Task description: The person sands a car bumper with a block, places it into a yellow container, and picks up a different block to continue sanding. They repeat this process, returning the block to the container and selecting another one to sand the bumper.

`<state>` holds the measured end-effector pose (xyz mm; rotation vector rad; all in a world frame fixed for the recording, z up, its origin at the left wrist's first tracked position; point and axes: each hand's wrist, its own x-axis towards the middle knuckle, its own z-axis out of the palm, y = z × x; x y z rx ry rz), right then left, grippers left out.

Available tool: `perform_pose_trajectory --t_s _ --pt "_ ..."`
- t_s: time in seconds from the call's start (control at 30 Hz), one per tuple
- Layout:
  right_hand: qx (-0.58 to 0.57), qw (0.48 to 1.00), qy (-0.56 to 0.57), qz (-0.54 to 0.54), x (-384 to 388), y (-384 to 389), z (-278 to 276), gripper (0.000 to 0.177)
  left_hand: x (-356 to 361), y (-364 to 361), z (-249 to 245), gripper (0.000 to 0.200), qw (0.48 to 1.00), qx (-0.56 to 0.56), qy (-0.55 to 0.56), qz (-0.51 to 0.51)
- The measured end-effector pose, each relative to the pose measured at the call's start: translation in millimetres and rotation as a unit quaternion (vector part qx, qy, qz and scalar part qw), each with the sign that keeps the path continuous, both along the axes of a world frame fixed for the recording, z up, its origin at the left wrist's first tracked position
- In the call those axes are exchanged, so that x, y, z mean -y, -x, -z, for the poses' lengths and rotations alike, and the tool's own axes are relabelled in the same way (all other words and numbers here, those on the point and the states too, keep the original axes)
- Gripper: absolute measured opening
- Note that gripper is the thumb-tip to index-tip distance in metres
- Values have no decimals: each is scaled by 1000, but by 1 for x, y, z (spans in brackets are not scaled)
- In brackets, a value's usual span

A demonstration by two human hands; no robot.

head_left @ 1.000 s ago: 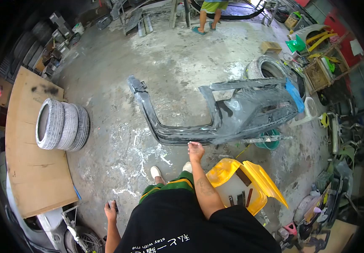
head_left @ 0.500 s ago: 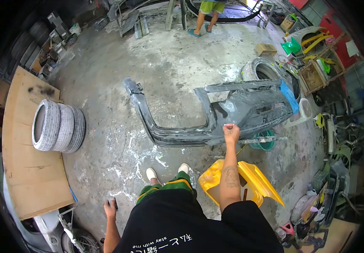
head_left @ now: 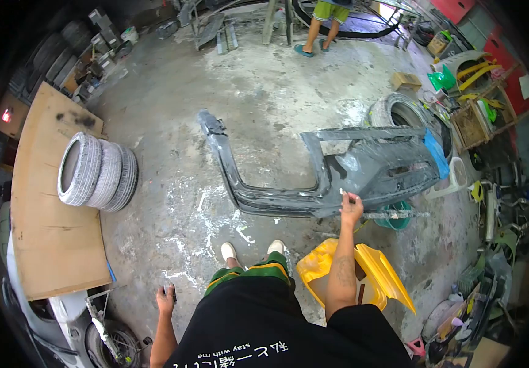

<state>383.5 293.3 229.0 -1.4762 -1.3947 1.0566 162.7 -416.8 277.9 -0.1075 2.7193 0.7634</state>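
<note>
My right hand [head_left: 351, 208] reaches out over the near edge of a grey car body panel [head_left: 365, 165]. Its fingers are pinched, and a small white piece [head_left: 341, 191], too small to name, shows at their tips. Whether the hand touches the panel is hard to tell. The panel has a long curved sill and pillar frame on its left and blue masking [head_left: 436, 153] at its right end. Low at my left side, my left hand [head_left: 165, 300] is curled around a small dark object [head_left: 174, 295] that I cannot make out.
Close by my right arm stands a yellow container [head_left: 319, 264]. A green bucket [head_left: 393, 219] sits under the panel's near edge. Stacked tyres [head_left: 102, 172] lean by a brown board [head_left: 56, 227] on the left. Another person [head_left: 325, 24] stands at the back. Parts clutter the right side.
The view has turned slightly, so the scene sits further right. My right hand's fingers have shifted, and the white piece now shows at the tips. My left hand stays low at my side.
</note>
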Motion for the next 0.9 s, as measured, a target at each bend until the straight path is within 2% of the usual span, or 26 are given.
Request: perform_pose_trajectory --t_s 0.03,0.1,0.17,0.23,0.3,0.37,0.47,0.53,0.57,0.6,0.63,0.67,0.73,0.77,0.83,0.87,0.9 --pt "-44 997 58 -2 13 -1 -16 27 1 1 2 55 1000 -4 3 -6" --pt "-59 997 45 -38 40 -8 -32 29 12 6 19 59 999 -26 31 0" --pt "-78 990 110 -45 70 -20 -50 28 2 8 6 65 1000 -9 26 2" --pt "-62 985 146 -69 104 -37 -55 23 4 8 19 62 997 -67 47 7" --pt "4 983 49 -179 128 -72 -50 21 -1 5 14 60 996 -75 39 6" --pt "10 985 68 -160 159 -97 -68 27 -13 6 9 58 996 -80 25 18" --pt "29 988 101 -111 188 -140 -68 33 -47 4 -29 55 1000 -21 -12 16" --pt "38 994 95 -39 201 -154 -67 36 -39 7 -14 54 999 -14 5 40" --pt "37 994 98 -39 204 -160 -63 36 -32 14 3 54 998 -11 19 62" --pt "40 985 162 -50 205 -167 -55 35 -19 17 29 53 993 -83 1 79" --pt "41 972 224 -59 206 -175 -42 34 -27 18 17 53 993 -85 4 82" --pt "37 972 225 -54 206 -180 -27 34 -39 19 7 54 995 -64 1 75" --pt "-13 935 330 -125 206 -195 21 30 -59 21 -15 55 997 -24 -6 79" --pt "-15 935 332 -121 206 -204 43 30 -61 22 -18 55 996 -24 -4 83" --pt "-16 896 421 -142 209 -211 82 29 -58 31 -10 56 989 -70 -2 133" --pt "-22 895 422 -140 209 -208 97 29 -54 36 -2 56 988 -74 0 138" --pt "75 936 305 -160 209 -203 104 26 -53 36 -2 55 984 -104 9 147"
